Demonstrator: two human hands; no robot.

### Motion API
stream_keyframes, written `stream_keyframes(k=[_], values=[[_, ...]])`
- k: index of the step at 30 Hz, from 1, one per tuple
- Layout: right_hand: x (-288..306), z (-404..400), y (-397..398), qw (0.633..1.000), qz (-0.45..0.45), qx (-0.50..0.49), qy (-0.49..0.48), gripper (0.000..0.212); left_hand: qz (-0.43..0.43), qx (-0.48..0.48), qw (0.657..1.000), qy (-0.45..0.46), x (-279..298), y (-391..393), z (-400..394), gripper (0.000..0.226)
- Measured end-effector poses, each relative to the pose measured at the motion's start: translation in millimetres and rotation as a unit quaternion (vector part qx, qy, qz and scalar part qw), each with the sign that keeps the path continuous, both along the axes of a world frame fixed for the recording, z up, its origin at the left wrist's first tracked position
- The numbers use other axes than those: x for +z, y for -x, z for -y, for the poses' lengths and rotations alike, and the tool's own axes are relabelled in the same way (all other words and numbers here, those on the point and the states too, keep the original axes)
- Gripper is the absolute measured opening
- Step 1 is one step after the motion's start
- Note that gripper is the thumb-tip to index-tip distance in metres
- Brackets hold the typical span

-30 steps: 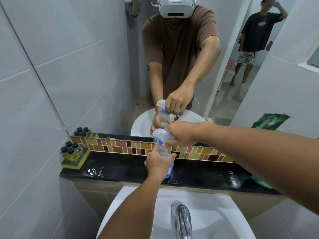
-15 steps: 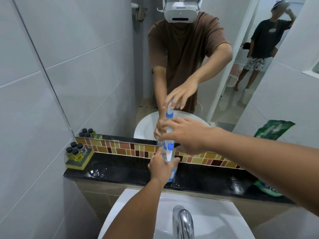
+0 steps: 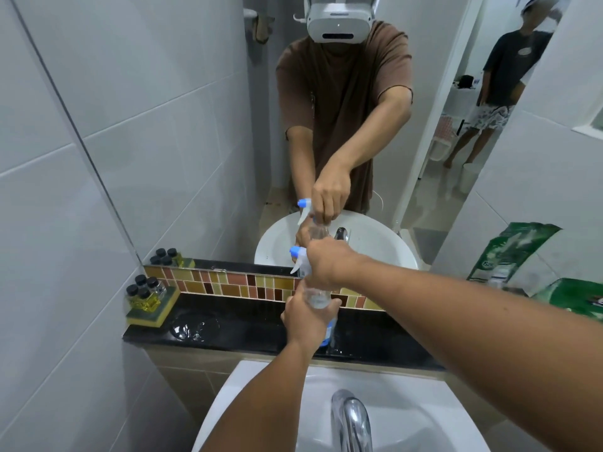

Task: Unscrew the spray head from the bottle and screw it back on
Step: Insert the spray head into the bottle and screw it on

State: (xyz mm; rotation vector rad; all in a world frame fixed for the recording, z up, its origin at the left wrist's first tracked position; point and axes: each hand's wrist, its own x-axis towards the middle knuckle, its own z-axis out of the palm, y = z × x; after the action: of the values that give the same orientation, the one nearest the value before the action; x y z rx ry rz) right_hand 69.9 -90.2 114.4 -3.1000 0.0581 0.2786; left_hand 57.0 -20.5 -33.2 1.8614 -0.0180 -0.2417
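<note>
A clear plastic bottle [image 3: 316, 298] with a blue base stands upright on the black ledge [image 3: 235, 324] in front of the mirror. My left hand [image 3: 306, 316] is wrapped around its body from the near side. A white spray head [image 3: 300, 259] with a blue nozzle tip sits on top of the bottle, nozzle pointing left. My right hand [image 3: 328, 265] grips the spray head from the right and above, covering its collar. The joint between head and bottle neck is hidden by my fingers.
A sponge [image 3: 153, 309] carrying several small black-capped bottles sits at the ledge's left end. A green refill pouch [image 3: 571, 296] stands at the right end. The white sink [image 3: 261, 402] and chrome tap [image 3: 352, 419] lie just below. Another person shows in the mirror.
The spray head has turned: half a second ago its nozzle faced away with my right fingers spread; now the nozzle points left and my right hand is closed on the head.
</note>
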Motion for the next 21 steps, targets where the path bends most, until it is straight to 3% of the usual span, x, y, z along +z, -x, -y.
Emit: stream_keyframes(k=[4, 7, 10, 13, 17, 21], values=[[26.0, 12.8, 5.7, 0.987, -0.112, 0.027, -0.112, 0.057, -0.018, -0.012, 1.0, 0.013, -1.4, -0.9, -3.6, 0.057], [43.8, 24.0, 8.0, 0.974, -0.088, 0.21, 0.014, 0.053, -0.001, -0.012, 1.0, 0.002, -2.6, -3.1, -3.4, 0.056], [39.5, 21.2, 8.1, 0.956, -0.065, 0.268, 0.101, 0.053, 0.001, -0.01, 1.0, -0.002, -1.9, -1.0, -3.3, 0.063], [27.0, 11.3, 7.8, 0.967, -0.047, 0.23, 0.1, 0.053, 0.002, -0.008, 1.0, 0.008, -2.3, 0.2, -2.8, 0.068], [25.1, 4.2, -0.9, 0.986, -0.063, 0.129, 0.084, 0.044, 0.006, 0.002, 1.0, 0.003, -3.2, 2.1, -0.9, 0.056], [39.9, -0.4, -12.2, 0.983, -0.164, 0.063, 0.048, 0.038, 0.013, -0.012, 1.0, 0.006, -4.8, 0.8, -3.4, 0.047]])
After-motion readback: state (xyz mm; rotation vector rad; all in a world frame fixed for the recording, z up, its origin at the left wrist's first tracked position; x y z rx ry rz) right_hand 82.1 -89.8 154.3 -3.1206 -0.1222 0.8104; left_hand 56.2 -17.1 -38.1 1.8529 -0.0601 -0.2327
